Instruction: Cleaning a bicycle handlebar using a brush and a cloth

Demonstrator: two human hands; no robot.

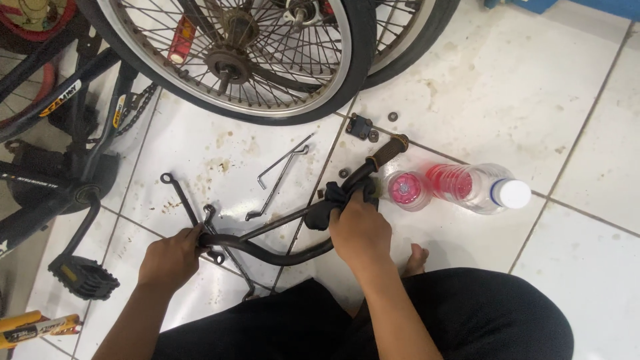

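Fingers of left hand (172, 257) wrap the dark handlebar's (280, 233) left end; right hand (358, 227) presses a black rag (333, 200) farther right on it

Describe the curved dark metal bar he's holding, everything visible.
The curved dark metal handlebar lies low over the white tiled floor, a bent, dull, rusty-looking tube. Its far end is brown with rust. The left hand grips one end; the right hand presses a black cloth against its middle.
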